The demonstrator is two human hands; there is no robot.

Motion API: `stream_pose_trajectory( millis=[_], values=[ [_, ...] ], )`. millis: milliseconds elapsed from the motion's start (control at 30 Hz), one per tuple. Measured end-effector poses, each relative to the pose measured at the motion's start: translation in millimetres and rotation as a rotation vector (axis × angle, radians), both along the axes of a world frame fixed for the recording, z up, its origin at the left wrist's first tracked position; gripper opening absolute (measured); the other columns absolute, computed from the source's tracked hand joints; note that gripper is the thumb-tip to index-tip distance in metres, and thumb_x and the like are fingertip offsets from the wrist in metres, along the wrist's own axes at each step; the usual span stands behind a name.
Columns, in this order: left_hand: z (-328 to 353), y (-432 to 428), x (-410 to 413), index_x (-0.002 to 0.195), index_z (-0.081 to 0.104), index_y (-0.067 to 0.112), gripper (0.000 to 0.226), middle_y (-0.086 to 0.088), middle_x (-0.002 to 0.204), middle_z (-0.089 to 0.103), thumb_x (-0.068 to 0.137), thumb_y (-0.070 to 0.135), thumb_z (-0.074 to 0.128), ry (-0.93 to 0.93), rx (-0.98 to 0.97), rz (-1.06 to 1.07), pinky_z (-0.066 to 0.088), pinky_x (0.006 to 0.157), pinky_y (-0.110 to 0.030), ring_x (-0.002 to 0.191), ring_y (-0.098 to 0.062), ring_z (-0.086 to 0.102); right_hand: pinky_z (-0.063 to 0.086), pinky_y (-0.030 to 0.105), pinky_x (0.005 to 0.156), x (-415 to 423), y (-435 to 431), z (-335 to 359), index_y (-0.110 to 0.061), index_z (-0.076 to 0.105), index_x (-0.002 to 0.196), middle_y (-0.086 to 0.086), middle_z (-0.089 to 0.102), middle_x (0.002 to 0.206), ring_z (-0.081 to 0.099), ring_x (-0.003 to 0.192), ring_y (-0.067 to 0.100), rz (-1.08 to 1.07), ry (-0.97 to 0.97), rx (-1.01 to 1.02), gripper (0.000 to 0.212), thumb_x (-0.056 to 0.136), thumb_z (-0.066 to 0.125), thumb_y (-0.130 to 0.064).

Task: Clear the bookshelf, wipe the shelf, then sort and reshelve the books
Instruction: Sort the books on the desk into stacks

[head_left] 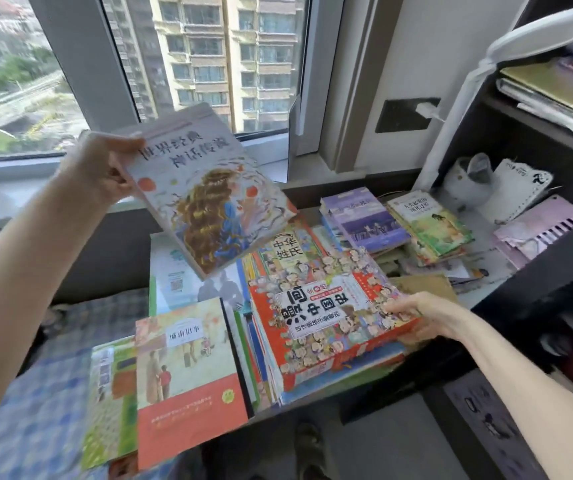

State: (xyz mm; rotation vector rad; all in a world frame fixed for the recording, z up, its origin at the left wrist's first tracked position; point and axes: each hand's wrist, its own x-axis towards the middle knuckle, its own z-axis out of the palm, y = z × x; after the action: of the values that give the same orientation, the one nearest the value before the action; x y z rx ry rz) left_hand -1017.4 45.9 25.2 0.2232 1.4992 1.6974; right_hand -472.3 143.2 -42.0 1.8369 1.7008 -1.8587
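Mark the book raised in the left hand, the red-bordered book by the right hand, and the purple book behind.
raised book (pixel 209 209), head view, on its cover illustration.
red-bordered book (pixel 326 317), head view, on its white title panel.
purple book (pixel 364 216), head view, middle of its cover.

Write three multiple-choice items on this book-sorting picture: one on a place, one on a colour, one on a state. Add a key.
1. Where is the grey book with the long-haired figure?
A. On the window sill
B. Held up in the air
C. Inside the shelf

2. What colour is the bottom band on the front book showing two standing figures?
A. Orange-red
B. Blue
C. Black

3. What is the right hand doing?
A. Hanging idle
B. Holding a lamp
C. Gripping the red book

Key: 1 B, the left hand holds it up by a corner; 2 A, the band crosses the cover's lower part; 3 C, its fingers curl round the book's edge.
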Motion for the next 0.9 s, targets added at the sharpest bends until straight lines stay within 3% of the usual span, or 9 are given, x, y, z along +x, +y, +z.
stream_pose_trajectory(
  millis=[100, 167, 233, 333, 467, 567, 633, 733, 900],
  values=[
    [60.9, -14.6, 129.0, 0.095, 0.063, 0.007, 0.021, -0.007, 0.084, 0.071, 0.078, 0.017, 0.070, 0.069, -0.001, -0.149, 0.058, 0.065, -0.030, 0.087, -0.024, 0.068, 0.049, 0.027, 0.070, 6.7, 12.0, 10.9, -0.018, 0.067, 0.071, 0.003, 0.066, 0.113, 0.058, 0.086, 0.015, 0.276, -0.295, 0.262, 0.027, 0.079, 0.074, -0.043],
    [64.8, -9.1, 172.3, 0.089, 0.060, 0.008, 0.011, -0.006, 0.082, 0.066, 0.083, 0.013, 0.066, 0.042, -0.022, -0.241, 0.057, 0.060, -0.030, 0.080, -0.021, 0.067, 0.043, 0.022, 0.055, 2.9, 20.2, 20.7, -0.018, 0.072, 0.081, 0.009, 0.069, 0.107, 0.059, 0.073, 0.016, 0.286, -0.354, 0.407, 0.023, 0.089, 0.065, -0.039],
    [50.9, 3.2, 205.9, 0.084, 0.060, 0.008, 0.006, -0.005, 0.075, 0.065, 0.085, 0.013, 0.064, 0.011, -0.079, -0.355, 0.057, 0.061, -0.028, 0.067, -0.018, 0.066, 0.047, 0.027, 0.056, 0.5, 32.6, 28.9, -0.011, 0.069, 0.104, 0.015, 0.070, 0.098, 0.060, 0.070, 0.020, 0.074, -0.260, 0.483, 0.024, 0.097, 0.054, -0.029],
    [20.5, 16.6, 243.8, 0.094, 0.063, 0.004, 0.010, -0.009, 0.076, 0.066, 0.087, 0.011, 0.061, 0.013, -0.208, -0.508, 0.050, 0.041, -0.021, 0.056, -0.017, 0.066, 0.052, 0.031, 0.061, 2.7, 52.7, 40.2, -0.008, 0.065, 0.108, 0.010, 0.068, 0.082, 0.064, 0.068, 0.020, -0.224, -0.128, 0.545, 0.021, 0.098, 0.049, -0.018],
    [-21.6, 30.3, 267.2, 0.110, 0.059, -0.004, 0.034, -0.018, 0.097, 0.070, 0.080, 0.008, 0.070, 0.114, -0.370, -0.630, 0.052, 0.044, -0.026, 0.067, -0.026, 0.070, 0.048, 0.026, 0.050, 3.7, 74.4, 38.8, -0.009, 0.062, 0.095, 0.013, 0.062, 0.079, 0.059, 0.064, 0.023, -0.423, -0.030, 0.547, 0.015, 0.097, 0.046, -0.009],
    [-31.5, 43.9, 266.2, 0.097, 0.062, -0.003, 0.027, -0.013, 0.084, 0.070, 0.076, 0.009, 0.074, 0.240, -0.459, -0.655, 0.050, 0.046, -0.027, 0.062, -0.024, 0.068, 0.034, 0.022, 0.041, 4.1, 100.6, 15.7, -0.010, 0.059, 0.077, 0.010, 0.054, 0.069, 0.047, 0.056, 0.021, -0.528, -0.075, 0.502, 0.021, 0.091, 0.045, -0.004],
    [-25.9, 56.9, 260.8, 0.076, 0.059, 0.006, 0.022, -0.005, 0.069, 0.062, 0.074, 0.019, 0.077, 0.523, -0.547, -0.725, 0.041, 0.049, -0.025, 0.056, -0.017, 0.056, 0.037, 0.028, 0.049, 6.6, 118.1, -1.5, -0.008, 0.059, 0.080, 0.009, 0.052, 0.071, 0.045, 0.060, 0.023, -0.593, -0.129, 0.500, 0.015, 0.084, 0.046, -0.004],
    [-9.2, 81.2, 254.1, 0.067, 0.050, 0.012, 0.032, -0.014, 0.077, 0.061, 0.074, 0.030, 0.075, 0.954, -0.615, -0.669, 0.034, 0.055, -0.029, 0.065, -0.019, 0.048, 0.048, 0.034, 0.066, 10.3, 145.2, -23.5, -0.005, 0.056, 0.099, 0.009, 0.052, 0.087, 0.049, 0.074, 0.026, -0.734, -0.134, 0.478, 0.022, 0.079, 0.048, -0.008],
    [15.0, 130.4, 259.1, 0.085, 0.067, -0.004, 0.037, -0.020, 0.089, 0.069, 0.082, 0.033, 0.066, 1.014, -0.474, -0.628, 0.046, 0.067, -0.036, 0.082, -0.031, 0.062, 0.039, 0.023, 0.054, 9.6, 168.1, -41.2, -0.014, 0.043, 0.081, 0.005, 0.046, 0.082, 0.046, 0.066, 0.018, -0.936, 0.010, 0.344, 0.017, 0.094, 0.041, -0.004]
  ],
)
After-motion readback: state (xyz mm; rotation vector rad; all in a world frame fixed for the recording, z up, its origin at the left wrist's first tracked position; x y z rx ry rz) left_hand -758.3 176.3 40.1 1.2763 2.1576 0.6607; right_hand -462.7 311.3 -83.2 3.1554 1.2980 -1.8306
